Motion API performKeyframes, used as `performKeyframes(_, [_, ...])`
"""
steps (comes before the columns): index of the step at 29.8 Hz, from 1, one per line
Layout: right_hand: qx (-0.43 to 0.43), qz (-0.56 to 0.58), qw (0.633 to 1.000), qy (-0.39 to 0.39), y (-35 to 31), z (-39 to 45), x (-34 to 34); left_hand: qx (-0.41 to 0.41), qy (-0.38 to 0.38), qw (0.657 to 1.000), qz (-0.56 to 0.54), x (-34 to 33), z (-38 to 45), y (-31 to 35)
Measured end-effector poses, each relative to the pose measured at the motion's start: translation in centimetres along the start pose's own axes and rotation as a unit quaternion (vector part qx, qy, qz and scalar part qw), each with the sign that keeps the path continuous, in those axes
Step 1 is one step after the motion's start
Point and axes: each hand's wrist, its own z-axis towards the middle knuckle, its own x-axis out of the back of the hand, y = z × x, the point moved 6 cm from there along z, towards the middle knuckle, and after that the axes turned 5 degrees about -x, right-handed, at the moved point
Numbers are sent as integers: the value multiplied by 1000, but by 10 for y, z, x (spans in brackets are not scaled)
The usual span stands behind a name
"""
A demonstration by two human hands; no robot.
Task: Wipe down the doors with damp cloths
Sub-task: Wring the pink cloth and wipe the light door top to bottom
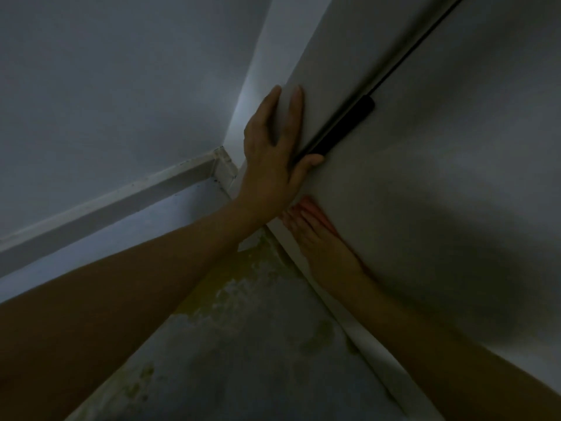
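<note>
A white door fills the right side of the dim head view, seen from close up. A black hinge runs along the gap between the door and its neighbouring panel. My left hand grips the door's edge, fingers spread flat on one face and thumb wrapped round just below the hinge. Lower down, my right hand presses a pink cloth against the bottom part of the door. Only a small strip of the cloth shows past the fingers.
A white wall stands on the left with a white skirting board meeting the corner. The floor below is grey and stained with yellow-green patches. Both forearms cross the lower view.
</note>
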Motion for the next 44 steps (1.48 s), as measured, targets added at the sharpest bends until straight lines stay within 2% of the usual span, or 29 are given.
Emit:
performKeyframes(5, [94, 4, 994, -53, -37, -53, -36, 15, -25, 999, -19, 1, -4, -8])
performKeyframes(7, [111, -6, 992, -59, -39, -48, -39, 27, -23, 999, -21, 2, -6, -8])
performKeyframes(12, [87, -76, 992, -55, -37, 22, -26, 32, -26, 999, -21, 3, -6, -7])
performKeyframes(15, [80, -65, 993, -59, -42, 49, -28, 21, -14, 1000, -13, 4, -4, -7])
performKeyframes(20, [129, -94, 984, -84, -54, 22, -46, 15, -7, 1000, -9, 5, -4, -6])
performKeyframes(23, [160, -131, 976, -70, -59, 0, -48, 23, -22, 999, -15, 5, -5, -8])
performKeyframes(32, [106, -114, 987, -46, -50, 45, -20, 33, -16, 999, -5, 2, -6, -10])
performKeyframes(38, [148, -98, 979, -98, -70, -16, -46, 46, -18, 999, -1, 2, -7, -6])
performKeyframes(41, [156, -70, 981, -88, -71, -52, -55, 48, -17, 999, 0, 4, -6, -2])
performKeyframes(44, [114, -16, 990, -79, -38, -72, -38, 49, -17, 999, -5, 6, -6, 1])
